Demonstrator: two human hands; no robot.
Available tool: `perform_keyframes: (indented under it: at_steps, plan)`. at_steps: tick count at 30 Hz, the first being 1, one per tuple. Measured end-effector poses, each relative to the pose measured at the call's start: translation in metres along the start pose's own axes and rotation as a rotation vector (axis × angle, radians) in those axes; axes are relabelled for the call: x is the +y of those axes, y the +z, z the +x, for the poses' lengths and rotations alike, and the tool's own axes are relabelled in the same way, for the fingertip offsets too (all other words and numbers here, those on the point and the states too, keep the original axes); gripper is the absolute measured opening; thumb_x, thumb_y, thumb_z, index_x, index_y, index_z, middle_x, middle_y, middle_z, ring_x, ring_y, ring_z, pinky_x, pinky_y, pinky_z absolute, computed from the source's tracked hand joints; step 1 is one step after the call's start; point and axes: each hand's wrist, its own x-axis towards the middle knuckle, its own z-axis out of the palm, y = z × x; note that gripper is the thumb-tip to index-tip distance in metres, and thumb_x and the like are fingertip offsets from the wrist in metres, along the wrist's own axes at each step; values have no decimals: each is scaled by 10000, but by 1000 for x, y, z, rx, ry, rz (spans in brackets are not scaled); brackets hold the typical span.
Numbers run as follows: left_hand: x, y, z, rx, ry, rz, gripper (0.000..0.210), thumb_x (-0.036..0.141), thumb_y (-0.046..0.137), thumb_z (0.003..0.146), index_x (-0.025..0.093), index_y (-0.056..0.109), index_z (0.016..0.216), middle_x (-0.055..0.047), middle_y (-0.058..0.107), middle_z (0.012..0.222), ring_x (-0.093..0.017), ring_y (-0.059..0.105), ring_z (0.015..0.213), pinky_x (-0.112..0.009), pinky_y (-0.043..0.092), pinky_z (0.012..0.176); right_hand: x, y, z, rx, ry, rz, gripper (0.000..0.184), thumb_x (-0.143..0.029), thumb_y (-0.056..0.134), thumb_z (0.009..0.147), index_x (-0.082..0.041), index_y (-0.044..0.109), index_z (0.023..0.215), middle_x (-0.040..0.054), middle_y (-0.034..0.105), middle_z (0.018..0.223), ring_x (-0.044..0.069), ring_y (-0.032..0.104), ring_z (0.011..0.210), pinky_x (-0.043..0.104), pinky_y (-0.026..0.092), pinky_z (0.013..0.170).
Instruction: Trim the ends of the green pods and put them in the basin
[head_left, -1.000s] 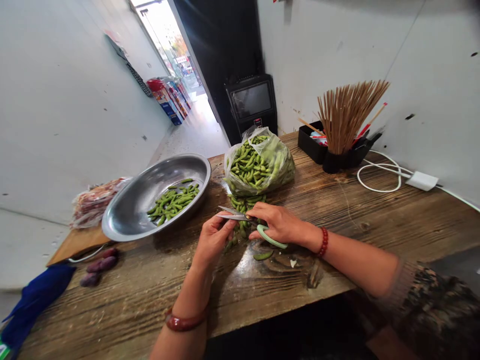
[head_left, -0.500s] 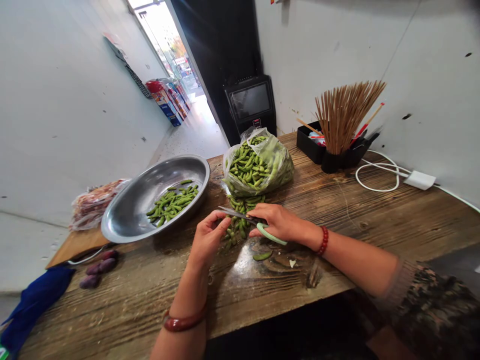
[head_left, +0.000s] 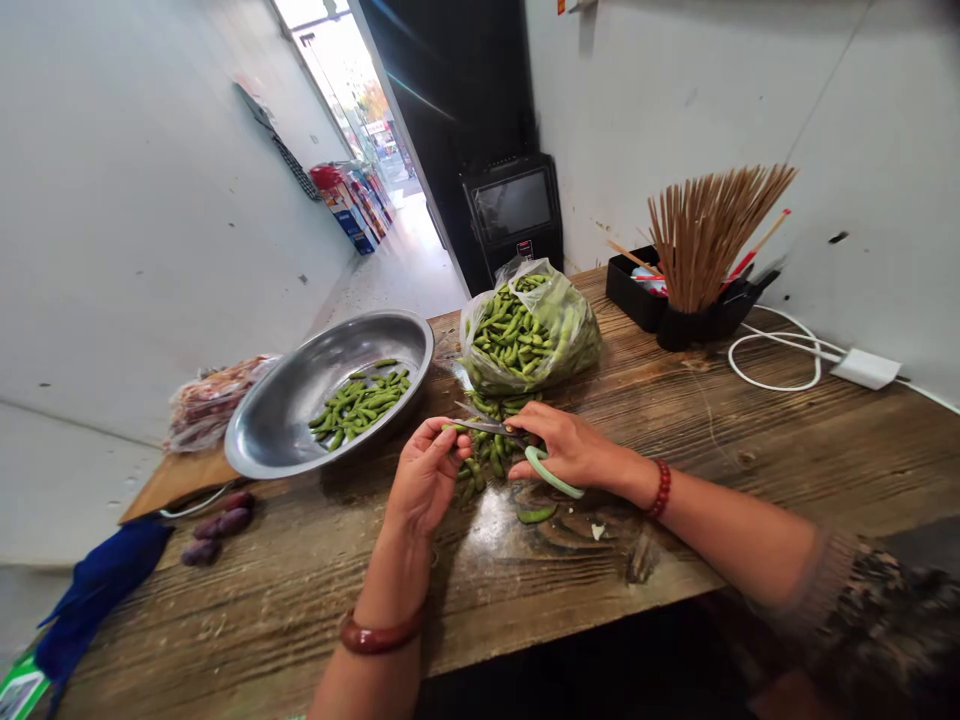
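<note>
My left hand [head_left: 429,470] pinches a green edamame pod [head_left: 454,429], mostly covered by the fingers. My right hand [head_left: 559,445] grips scissors [head_left: 553,474] with pale green handles, their blades parted and reaching to the pod. Under and behind the hands lie loose pods [head_left: 495,455] on the wooden table [head_left: 585,620]. One single pod [head_left: 537,515] rests nearer to me. Beyond the hands stands a clear plastic bag [head_left: 574,340] full of pods. To the left, a wide metal basin [head_left: 259,425] holds a small heap of pods.
At the back right, wooden skewers [head_left: 701,240] stand in a black holder [head_left: 679,328] beside a white cable and adapter [head_left: 868,368]. On the left are a wrapped bundle [head_left: 214,400], several dark purple roots [head_left: 217,525] and a blue cloth [head_left: 105,580]. A black screen device [head_left: 516,210] stands behind.
The scissor blades have parted wider, and a pod now shows at my left fingertips. The whole view has shifted slightly, so things appear further right.
</note>
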Motion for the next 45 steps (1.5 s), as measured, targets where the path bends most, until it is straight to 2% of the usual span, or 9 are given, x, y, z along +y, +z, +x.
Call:
perform_keyframes:
  at_steps: [8,17,27,33,35,37,39,42,45]
  plan:
    - [-4,4,-4,-56,-41,37,238,188,834,629,129,636,748,6,642,650,-75,610,592,-155,526,569,1,1,0,32,-26,14,545,-401,775,731,-148,575,1171,88,596,1030,212,594,926,340,499,820]
    - [-5,4,-4,-84,-59,53,231,203,817,655,127,637,777,-19,676,762,-62,595,600,-154,507,559,5,3,1,65,-58,42,433,-364,747,768,-155,600,1117,69,591,968,179,573,818,298,480,738]
    - [-2,2,-2,-36,-45,-3,255,194,807,649,152,608,803,15,638,732,-93,623,644,-196,533,617,-1,0,1,-20,-34,36,402,-366,712,808,-130,616,1119,85,623,954,194,601,861,290,478,758]
    - [7,-8,3,29,-20,-37,212,203,726,687,167,606,859,0,634,783,-128,632,732,-255,544,691,6,1,1,34,-30,16,401,-382,709,810,-138,620,1115,88,627,962,202,602,882,306,482,782]
    - [9,-11,3,46,-23,-16,203,239,709,688,169,603,847,12,601,740,-122,607,680,-235,517,612,8,1,1,51,-25,16,410,-390,712,806,-144,618,1120,87,627,959,204,600,881,317,484,788]
    - [9,-14,3,45,-3,127,180,288,690,714,170,603,819,40,528,641,-82,500,526,-179,392,463,9,2,0,50,-23,14,409,-391,711,805,-142,621,1117,91,627,959,207,600,881,324,487,788]
    - [8,-15,3,23,59,426,172,320,686,730,170,620,782,55,475,573,-65,389,457,-178,275,421,8,1,0,41,-22,11,409,-382,709,808,-135,620,1123,97,627,967,212,601,889,328,489,792]
    - [6,-18,3,-52,167,984,182,343,701,705,168,653,681,27,528,562,-102,425,515,-219,301,496,6,0,0,39,-18,11,410,-367,715,805,-140,616,1132,93,627,970,212,603,896,329,489,799]
    - [4,-20,2,-79,180,1395,241,391,711,676,186,631,577,6,554,542,-134,440,524,-251,271,514,6,-2,1,41,-7,12,394,-362,726,797,-151,624,1113,83,624,964,204,603,893,320,485,803]
